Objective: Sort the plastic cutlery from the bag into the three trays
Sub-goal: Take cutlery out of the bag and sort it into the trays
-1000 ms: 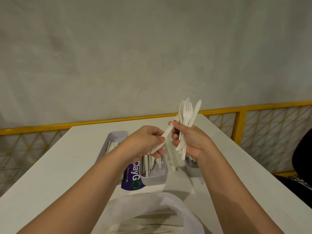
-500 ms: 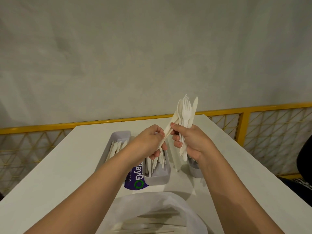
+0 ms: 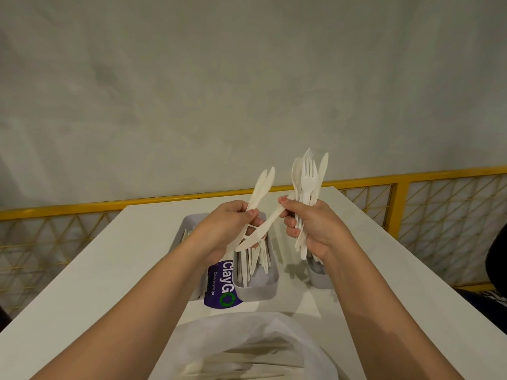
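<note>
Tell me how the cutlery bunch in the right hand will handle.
Probably light: the right hand holds the whole cutlery bunch upright. Likely slippery: smooth pieces fan apart at the tops. Thin handles may flex.

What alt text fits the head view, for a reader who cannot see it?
Above a white table, the left hand holds white plastic knives while the right hand grips a mixed bundle of cutlery. Below lie grey trays with cutlery and a white bag.
</note>
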Demonstrator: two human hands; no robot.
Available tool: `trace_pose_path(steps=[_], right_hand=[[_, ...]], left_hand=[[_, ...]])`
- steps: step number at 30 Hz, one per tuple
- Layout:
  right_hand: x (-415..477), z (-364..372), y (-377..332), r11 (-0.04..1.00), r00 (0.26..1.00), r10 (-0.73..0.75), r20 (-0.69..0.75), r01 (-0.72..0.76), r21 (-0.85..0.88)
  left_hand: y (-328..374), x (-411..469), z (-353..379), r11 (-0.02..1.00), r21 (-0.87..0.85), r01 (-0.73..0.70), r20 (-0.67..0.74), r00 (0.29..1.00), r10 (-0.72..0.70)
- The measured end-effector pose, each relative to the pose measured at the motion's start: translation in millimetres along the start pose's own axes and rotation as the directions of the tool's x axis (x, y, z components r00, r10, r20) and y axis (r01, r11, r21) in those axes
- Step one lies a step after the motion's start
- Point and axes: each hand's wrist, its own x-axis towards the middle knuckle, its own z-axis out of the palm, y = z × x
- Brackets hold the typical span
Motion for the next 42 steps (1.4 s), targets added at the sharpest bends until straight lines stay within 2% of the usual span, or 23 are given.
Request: trace_pose_path(steps=[6, 12, 14, 18, 21, 23, 27, 29, 31, 32, 34, 36, 38, 42], right_hand=[[-0.8, -1.2, -0.7, 0.998, 0.999, -0.037, -0.014, 0.037, 0.047], [2.1, -0.3, 0.3, 0.984, 1.000, -0.015, -0.021, 0.019, 0.176], [2.2, 0.4, 0.2, 0.970, 0.999, 0.014, -0.038, -0.005, 0.243], [4.4, 0.9, 1.3, 0.937, 0.995, 0.053, -0.089, -0.018, 0.349], [7.6, 2.0, 4.6, 0.933, 0.990, 0.054, -0.133, -0.003, 0.359], [8.2, 4.0, 7.4, 0.943, 0.991, 0.055, -0.125, -0.010, 0.334], [6.3, 3.6, 12.5, 0.970, 0.994, 0.089, -0.064, -0.072, 0.231], [5.9, 1.7, 14.1, 0.986, 0.992, 0.081, -0.093, -0.066, 0.152], [4.2, 2.3, 13.8, 1.000, 0.988, 0.018, -0.156, -0.020, -0.014], [2.4, 3.5, 12.5, 0.989, 0.982, -0.038, -0.187, 0.010, -0.151], [-0.7, 3.6, 9.8, 0.872, 0.956, -0.200, -0.213, 0.074, -0.484], [-5.5, 4.9, 6.6, 0.712, 0.930, -0.342, -0.134, 0.163, -0.683], [-11.6, 9.2, 4.9, 0.629, 0.943, -0.334, -0.008, 0.217, -0.747], [-15.7, 17.5, 9.8, 0.524, 0.963, -0.183, 0.200, 0.268, -0.809]], left_hand=[[-9.4, 2.4, -9.4, 0.999, -0.027, 0.039, -0.064, 0.997, -0.041], [-17.9, 4.8, -9.6, 0.955, -0.296, 0.021, 0.059, 0.998, -0.004], [-20.9, 6.1, -7.7, 0.914, -0.405, 0.026, 0.095, 0.995, 0.014], [-25.8, 4.1, -6.0, 0.755, -0.653, 0.058, 0.173, 0.982, 0.074], [-29.4, 0.5, -1.8, 0.805, -0.591, -0.044, 0.143, 0.977, 0.158], [-29.0, 0.9, 2.3, 0.838, -0.538, -0.093, 0.078, 0.984, 0.160], [-24.9, 10.4, -4.1, 0.849, -0.503, -0.160, -0.108, 0.987, 0.122], [-23.6, 14.9, -14.5, 0.853, -0.493, -0.170, -0.180, 0.979, 0.092], [-23.0, 17.7, -25.5, 0.870, -0.463, -0.167, -0.232, 0.971, 0.062], [-23.0, 18.3, -30.0, 0.881, -0.444, -0.161, -0.249, 0.967, 0.051], [-23.3, 18.4, -34.8, 0.905, -0.402, -0.136, -0.254, 0.967, 0.032], [-23.6, 16.8, -32.7, 0.930, -0.354, -0.098, -0.216, 0.976, 0.021], [-22.8, 15.0, -25.1, 0.941, -0.328, -0.080, -0.157, 0.987, 0.029], [-17.2, 13.1, -10.0, 0.952, -0.293, -0.082, -0.088, 0.994, 0.058]])
